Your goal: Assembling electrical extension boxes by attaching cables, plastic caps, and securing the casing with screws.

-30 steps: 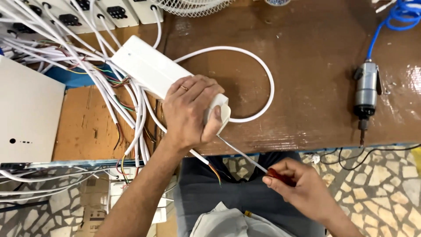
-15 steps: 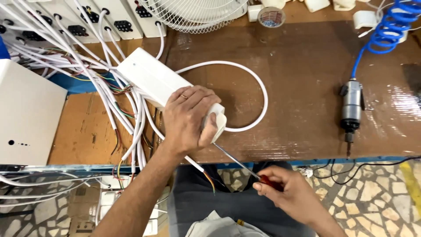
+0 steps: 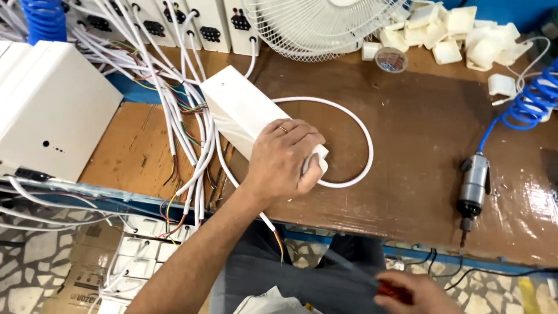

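Head view: your left hand (image 3: 285,158) presses palm-down, fingers wrapped over the near end of the long white box (image 3: 244,111), which lies slantwise on the brown tabletop (image 3: 418,122) beside a bundle of white cables (image 3: 186,145). A white cord (image 3: 360,125) loops from under that grip. Your right hand (image 3: 415,295), below the tabletop's edge, is clenched on a red-handled screwdriver (image 3: 372,282), its shaft blurred.

right hand (image 3: 415,295) | screwdriver (image 3: 372,280) drawn down, away from white box (image 3: 244,110)
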